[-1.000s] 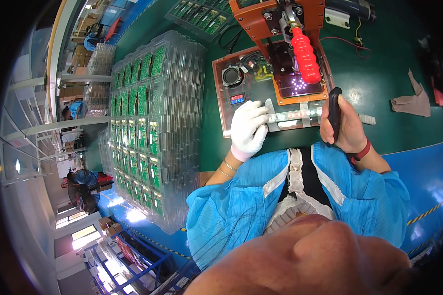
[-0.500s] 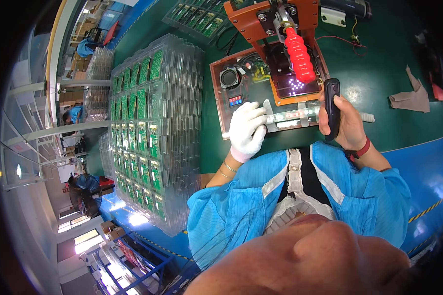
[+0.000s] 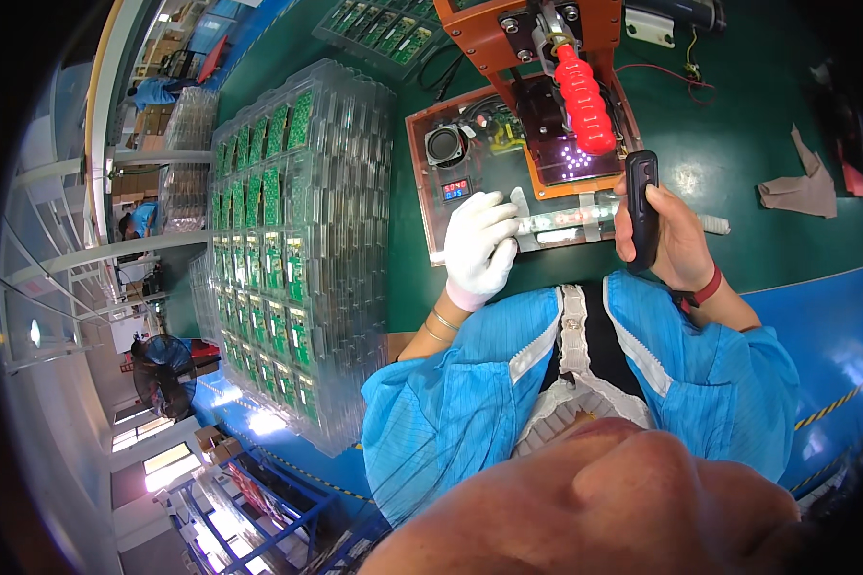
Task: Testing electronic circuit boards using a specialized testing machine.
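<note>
My right hand [image 3: 679, 235] is bare and wrapped around a slim black handheld device [image 3: 643, 206], held upright at the near right corner of a clear-topped test box [image 3: 433, 216]. In a white glove, my left hand [image 3: 479, 244] rests at the box's near left corner with its fingers curled together. Whatever lies under those fingers is hidden. Between the hands, a clear lit strip [image 3: 556, 219] is taped along the box's near edge. Behind it stands an orange clamp press with a red ribbed handle [image 3: 585, 101] above a dark plate [image 3: 573, 163] showing small white lights.
To the left rises a tall stack of clear trays [image 3: 340, 249] holding green circuit boards. Another board tray [image 3: 379, 34] lies at the back. A small speaker [image 3: 445, 146] and a digital meter [image 3: 456, 189] sit in the box. A brown cloth [image 3: 801, 182] lies right.
The digits on the meter have changed. The whole view has shifted slightly; both my hands keep nearly the same place and pose.
</note>
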### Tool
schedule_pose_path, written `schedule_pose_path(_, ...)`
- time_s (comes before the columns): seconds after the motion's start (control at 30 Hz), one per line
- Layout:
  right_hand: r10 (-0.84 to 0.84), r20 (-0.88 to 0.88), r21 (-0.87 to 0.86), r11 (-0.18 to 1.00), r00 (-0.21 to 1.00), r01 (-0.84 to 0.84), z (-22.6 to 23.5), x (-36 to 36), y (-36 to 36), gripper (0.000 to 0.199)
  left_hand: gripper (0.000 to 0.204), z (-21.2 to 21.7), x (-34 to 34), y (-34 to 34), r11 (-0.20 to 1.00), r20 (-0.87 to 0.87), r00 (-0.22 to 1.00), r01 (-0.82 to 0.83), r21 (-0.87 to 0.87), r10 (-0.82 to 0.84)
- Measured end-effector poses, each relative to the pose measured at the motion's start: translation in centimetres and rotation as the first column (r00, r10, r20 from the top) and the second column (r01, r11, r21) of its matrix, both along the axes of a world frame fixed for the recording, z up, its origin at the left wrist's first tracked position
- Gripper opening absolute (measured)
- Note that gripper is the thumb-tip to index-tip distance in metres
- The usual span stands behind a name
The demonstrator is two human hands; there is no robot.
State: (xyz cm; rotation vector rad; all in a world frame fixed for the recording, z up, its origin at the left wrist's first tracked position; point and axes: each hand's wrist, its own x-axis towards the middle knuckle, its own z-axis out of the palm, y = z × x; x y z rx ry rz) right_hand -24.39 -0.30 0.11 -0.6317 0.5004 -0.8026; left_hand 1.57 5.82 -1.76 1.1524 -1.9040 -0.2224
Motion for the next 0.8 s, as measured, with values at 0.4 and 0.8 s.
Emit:
schedule_pose_path(0.4, -0.012, 0.042, -0.009, 1.0, 0.999, 0.013, 0.5, 0.1, 0.0, 0.039, 0.016, 0.3, 0.2, 0.4, 0.999, 0.023, 1.0, -0.017, 0.041, 0.016)
schedule_pose_path(0.8, 0.026, 0.138, -0.114, 0.993, 0.99, -0.01, -0.8, -1.1, -0.5, 0.04, 0.016, 0.1, 0.2, 0.3, 1.0, 0.021, 1.0, -0.006, 0.03, 0.006)
